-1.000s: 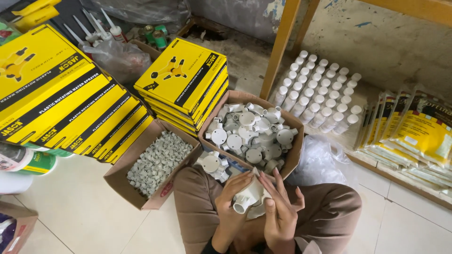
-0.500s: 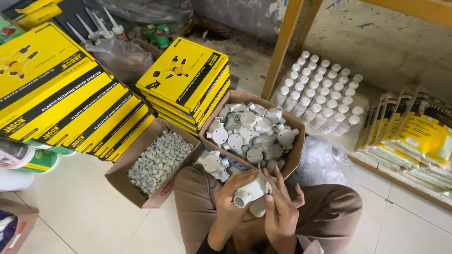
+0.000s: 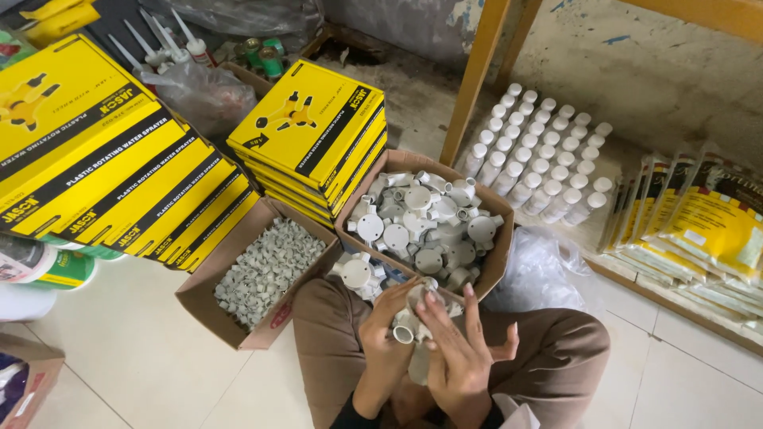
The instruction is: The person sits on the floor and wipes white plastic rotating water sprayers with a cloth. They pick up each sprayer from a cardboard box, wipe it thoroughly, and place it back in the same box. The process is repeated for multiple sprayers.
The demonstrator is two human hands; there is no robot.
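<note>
**Both hands close on one white fitting, lifted a little nearer the camera**

Grip first: the left hand (image 3: 385,338) wraps its fingers around a white plastic junction fitting (image 3: 407,330), and the right hand (image 3: 461,353) lies over it from the other side, fingers spread across its top, so the piece is pinched between both above the person's lap. Compared with a second ago, the hands sit slightly higher and tighter together, and the fitting's round open spout now faces the camera; whether a second small part is being pressed in is hard to tell, since the fingers cover it. That suggests the work on this single piece is mid-way. Just ahead stand the open carton of matching white fittings (image 3: 425,222) and, beside it, the box of small grey plugs (image 3: 262,270).
</note>
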